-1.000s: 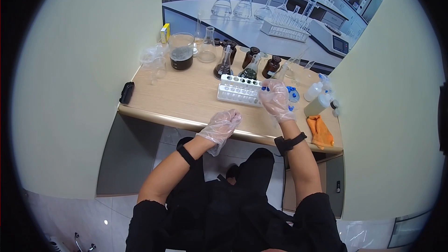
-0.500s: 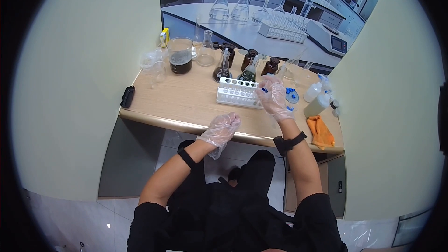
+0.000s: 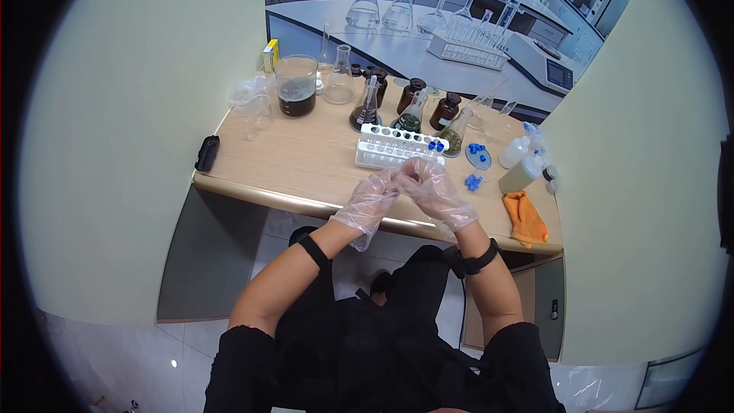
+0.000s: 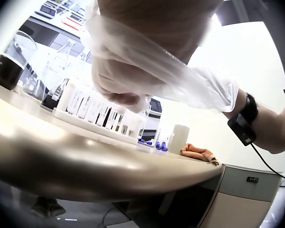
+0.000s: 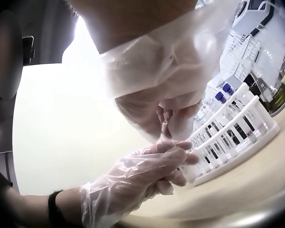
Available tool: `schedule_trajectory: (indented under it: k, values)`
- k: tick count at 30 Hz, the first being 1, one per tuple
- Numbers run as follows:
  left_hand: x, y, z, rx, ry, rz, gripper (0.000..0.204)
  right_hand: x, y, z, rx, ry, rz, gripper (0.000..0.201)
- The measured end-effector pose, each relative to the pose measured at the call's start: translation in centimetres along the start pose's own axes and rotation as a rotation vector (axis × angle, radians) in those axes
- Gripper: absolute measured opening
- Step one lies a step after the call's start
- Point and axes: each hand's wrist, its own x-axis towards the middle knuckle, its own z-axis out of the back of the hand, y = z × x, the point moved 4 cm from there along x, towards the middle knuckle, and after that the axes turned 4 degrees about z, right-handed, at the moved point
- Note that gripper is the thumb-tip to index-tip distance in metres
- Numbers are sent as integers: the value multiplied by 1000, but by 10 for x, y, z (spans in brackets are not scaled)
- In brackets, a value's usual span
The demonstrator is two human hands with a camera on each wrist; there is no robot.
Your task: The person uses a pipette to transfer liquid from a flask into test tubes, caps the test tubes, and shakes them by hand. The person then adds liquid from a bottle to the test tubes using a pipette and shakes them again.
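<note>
My left hand (image 3: 367, 200) and right hand (image 3: 434, 193), both in loose clear plastic gloves, meet at the fingertips before the rack. In the right wrist view the right thumb and finger pinch a thin clear bit of plastic film (image 5: 165, 127) at the left fingers, apparently glove. The left fingers (image 5: 168, 159) are bent together with the thumb; I cannot tell whether they hold anything. Just behind the hands stands a white test tube rack (image 3: 375, 159) with several tubes, some with dark contents. Two blue-capped tubes (image 3: 436, 145) are at its right end.
Flasks (image 3: 365, 116) with dark contents and brown bottles (image 3: 446, 111) stand behind the rack. Blue caps (image 3: 473, 183) lie right of it, near a white bottle (image 3: 521, 174) and orange cloth (image 3: 526, 214). A beaker (image 3: 297, 99) of dark liquid stands back left.
My right hand has moved from the rack's right end down and left to the left hand's fingertips, uncovering the blue-capped tubes and loose caps. The left hand has stayed nearly in place.
</note>
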Motion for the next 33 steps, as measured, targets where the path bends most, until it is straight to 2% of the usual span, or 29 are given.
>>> schedule_trajectory:
  k: [2, 3, 5, 9, 11, 12, 14, 15, 17, 18, 19, 20, 21, 23, 24, 26, 33]
  values:
    - [3, 8, -12, -461, 144, 42, 42, 2, -6, -9, 16, 110, -16, 17]
    - [3, 14, -10, -463, 140, 45, 42, 3, -8, -11, 15, 115, -16, 17]
    - [4, 26, -8, -36, 234, 114, 43, 6, -9, -14, -16, 159, -23, 18]
    - [2, 52, -14, -162, 108, 59, 32, 24, 4, -12, 12, 68, -13, 22]
    - [4, 27, 2, 116, 192, 216, 21, 44, 20, -1, -36, -50, 2, 24]
    - [4, 26, 4, 112, 187, 222, 21, 56, 26, 2, -38, -42, 2, 24]
    - [4, 28, 3, 45, 204, 295, 15, 84, 39, 14, -259, -153, 129, 24]
    - [5, 30, 2, 42, 198, 300, 15, 101, 39, 16, -260, -145, 132, 24]
    - [4, 37, -2, 107, 191, 236, 14, 135, 38, 18, -484, -128, 78, 27]
    - [3, 55, -11, 105, 183, 243, 14, 152, 37, 18, -484, -119, 82, 27]
    - [1, 82, -27, -36, 152, 219, 13, 167, 33, 17, -531, -123, 53, 31]
    - [3, 84, -28, -176, 117, 193, 12, 182, 32, 16, -577, -128, 25, 34]
    - [2, 87, -29, -176, 107, 200, 12, 195, 32, 14, -576, -118, 31, 34]
    - [4, 61, -15, -43, 183, 286, 12, 217, 28, 6, -700, -42, -64, 42]
    - [5, 59, -13, -43, 173, 294, 12, 228, 28, 3, -698, -32, -56, 42]
    - [6, 57, -11, -22, 190, 268, 12, 244, 23, -2, -752, 12, -158, 47]
    - [4, 60, -11, -147, 125, 240, 13, 260, 10, -8, -818, 59, -201, 45]
